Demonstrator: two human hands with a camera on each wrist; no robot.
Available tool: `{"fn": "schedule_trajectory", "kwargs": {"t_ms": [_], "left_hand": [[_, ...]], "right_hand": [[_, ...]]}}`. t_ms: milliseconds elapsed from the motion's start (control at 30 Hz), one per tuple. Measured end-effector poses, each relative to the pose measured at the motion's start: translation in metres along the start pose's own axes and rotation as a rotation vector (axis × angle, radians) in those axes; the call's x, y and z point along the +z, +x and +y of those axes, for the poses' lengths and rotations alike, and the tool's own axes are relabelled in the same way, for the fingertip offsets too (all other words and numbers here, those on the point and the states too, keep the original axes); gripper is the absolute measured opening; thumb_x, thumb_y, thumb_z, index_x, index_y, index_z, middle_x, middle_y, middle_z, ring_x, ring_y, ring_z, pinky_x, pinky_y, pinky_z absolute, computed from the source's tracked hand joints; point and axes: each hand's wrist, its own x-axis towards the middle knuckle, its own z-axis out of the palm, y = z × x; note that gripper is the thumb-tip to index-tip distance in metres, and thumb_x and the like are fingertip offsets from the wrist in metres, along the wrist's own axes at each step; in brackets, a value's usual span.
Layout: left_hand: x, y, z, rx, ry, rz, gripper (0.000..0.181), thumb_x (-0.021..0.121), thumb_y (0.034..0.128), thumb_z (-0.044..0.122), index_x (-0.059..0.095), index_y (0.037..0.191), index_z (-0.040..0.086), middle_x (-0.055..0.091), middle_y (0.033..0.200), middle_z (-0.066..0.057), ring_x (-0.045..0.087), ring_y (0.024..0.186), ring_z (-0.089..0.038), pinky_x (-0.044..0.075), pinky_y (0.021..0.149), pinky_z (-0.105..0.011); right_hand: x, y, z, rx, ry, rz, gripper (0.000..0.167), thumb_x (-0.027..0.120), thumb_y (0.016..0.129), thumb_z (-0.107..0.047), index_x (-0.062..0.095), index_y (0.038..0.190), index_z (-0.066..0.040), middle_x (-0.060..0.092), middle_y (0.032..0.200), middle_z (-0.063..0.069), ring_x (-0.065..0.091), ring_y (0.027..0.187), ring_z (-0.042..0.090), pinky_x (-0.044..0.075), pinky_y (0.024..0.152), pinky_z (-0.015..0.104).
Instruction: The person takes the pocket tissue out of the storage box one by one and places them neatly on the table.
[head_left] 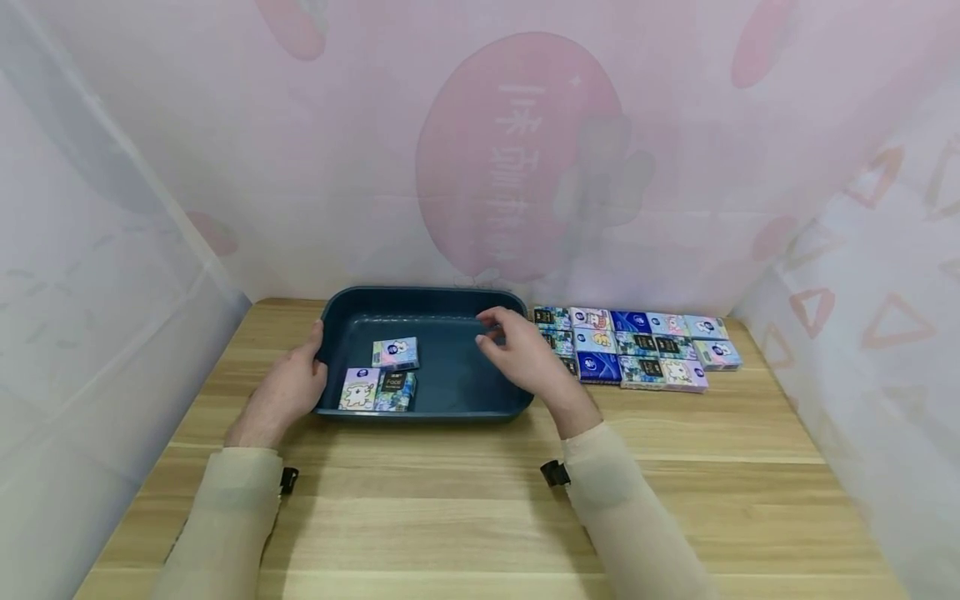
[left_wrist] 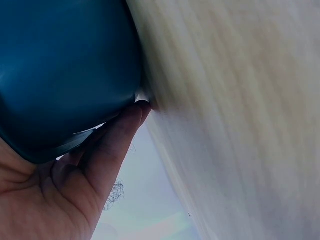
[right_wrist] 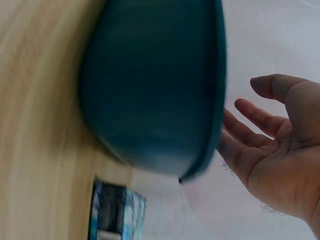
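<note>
A dark teal plastic tray (head_left: 450,392) sits on the table, with three small tissue packs inside near its left front. One is a pale blue-pink pack (head_left: 395,353), another a white-lilac pack (head_left: 358,389), the third a dark floral pack (head_left: 395,392). My left hand (head_left: 291,383) holds the tray's left side; in the left wrist view its fingers (left_wrist: 112,150) lie along the outer wall. Over the tray's right part hovers my right hand (head_left: 517,350), fingers loosely bent and holding nothing. The right wrist view shows that hand (right_wrist: 280,155) beyond the tray's rim, its fingers spread.
Several more tissue packs (head_left: 637,346) lie close together in rows just right of the tray. The wooden table (head_left: 450,517) runs back to a pale printed cloth wall (head_left: 360,167), with side walls left and right.
</note>
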Motion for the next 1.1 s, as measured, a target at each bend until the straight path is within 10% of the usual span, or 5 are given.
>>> {"fn": "schedule_trajectory", "kwargs": {"t_ms": [400,833,1100], "left_hand": [[-0.005,-0.009,0.013,-0.008,0.025,0.009,0.078,0.047,0.1202,0.013,0.009,0.188,0.002,0.067,0.116,-0.028,0.054,0.072,-0.025,0.046,0.068,-0.039],[-0.006,-0.009,0.015,-0.008,0.027,0.008,0.078,0.046,0.12,0.013,0.009,0.188,0.002,0.064,0.148,-0.04,0.056,0.074,-0.027,0.049,0.072,-0.041],[-0.005,-0.008,0.014,-0.019,0.029,-0.001,0.078,0.045,0.1207,0.014,0.007,0.188,0.003,0.058,0.159,-0.042,0.057,0.076,-0.027,0.051,0.074,-0.043]], "right_hand": [[0.049,0.015,-0.015,-0.053,-0.072,-0.139,0.048,0.065,0.122,-0.022,0.062,0.166,-0.004,0.069,0.163,0.02,0.071,0.144,0.035,0.063,0.117,0.055],[0.091,0.024,-0.033,-0.096,-0.193,-0.233,0.046,0.065,0.122,-0.024,0.066,0.164,-0.008,0.072,0.164,0.01,0.07,0.151,0.025,0.058,0.127,0.045],[0.111,0.032,-0.04,-0.105,-0.246,-0.288,0.045,0.065,0.121,-0.028,0.07,0.162,-0.01,0.078,0.156,0.009,0.072,0.111,0.015,0.06,0.106,0.032]]}}
